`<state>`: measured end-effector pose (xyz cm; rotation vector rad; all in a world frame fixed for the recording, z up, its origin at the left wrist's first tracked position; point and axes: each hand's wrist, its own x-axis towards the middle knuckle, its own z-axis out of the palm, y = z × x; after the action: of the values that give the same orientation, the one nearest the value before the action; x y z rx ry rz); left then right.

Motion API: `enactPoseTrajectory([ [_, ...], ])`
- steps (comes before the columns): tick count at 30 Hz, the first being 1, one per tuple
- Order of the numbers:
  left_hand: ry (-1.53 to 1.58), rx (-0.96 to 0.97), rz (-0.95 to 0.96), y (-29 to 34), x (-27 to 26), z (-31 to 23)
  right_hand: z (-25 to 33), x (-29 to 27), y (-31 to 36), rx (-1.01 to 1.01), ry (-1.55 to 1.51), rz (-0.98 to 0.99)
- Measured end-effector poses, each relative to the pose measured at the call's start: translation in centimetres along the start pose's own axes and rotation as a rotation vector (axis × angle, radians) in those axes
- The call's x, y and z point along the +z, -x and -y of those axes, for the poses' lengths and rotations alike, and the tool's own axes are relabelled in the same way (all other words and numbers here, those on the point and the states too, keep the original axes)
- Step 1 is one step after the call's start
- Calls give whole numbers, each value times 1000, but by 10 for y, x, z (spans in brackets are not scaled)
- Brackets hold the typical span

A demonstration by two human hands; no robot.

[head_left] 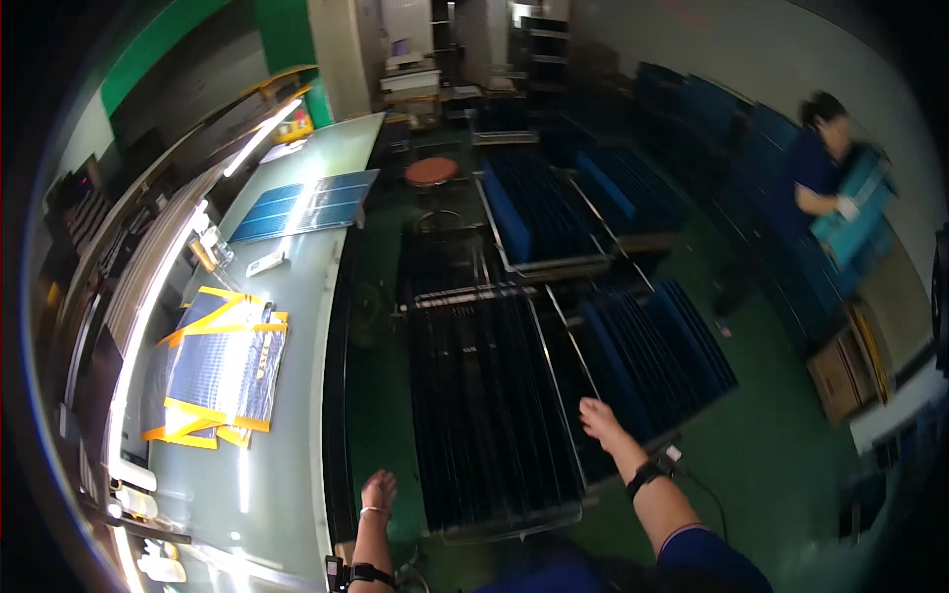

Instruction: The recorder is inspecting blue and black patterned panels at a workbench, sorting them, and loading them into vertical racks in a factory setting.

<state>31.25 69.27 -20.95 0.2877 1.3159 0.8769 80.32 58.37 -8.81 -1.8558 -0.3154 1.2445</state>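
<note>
My left hand (378,491) hangs between the long worktable and a dark rack, empty, its fingers loosely bent and apart. Over the rack's right side is my right hand (600,425), also empty, with its fingers loosely stretched. Whether its fingertips touch the rack cannot be told. The rack (491,405) stands in front of me, a metal-framed cart with long dark panels or slots running away from me. To its right, another rack holds several upright blue panels (657,356). Each of my wrists wears a black band.
A lit worktable (287,395) runs along the left, bearing a blue gridded panel (306,206) and clear-wrapped sheets edged with orange tape (225,366). A round red stool (432,172) and more panel racks (539,208) stand ahead. At right, a person (819,168) carries a teal panel.
</note>
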Motion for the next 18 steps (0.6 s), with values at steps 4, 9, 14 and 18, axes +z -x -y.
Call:
enactPoseTrajectory([
  [4,-222,-22,-28,-43,62,3,-20,12,-121,-67,222,-91],
  [9,-111,12,189,-99,65,17,-51,51,-219,63,70,-29],
  [14,-149,-165,54,-89,122,3,-58,57,-220,-145,-241,-247],
  [18,-166,-199,-7,-118,114,22,-93,29,-256,-27,-219,-86],
])
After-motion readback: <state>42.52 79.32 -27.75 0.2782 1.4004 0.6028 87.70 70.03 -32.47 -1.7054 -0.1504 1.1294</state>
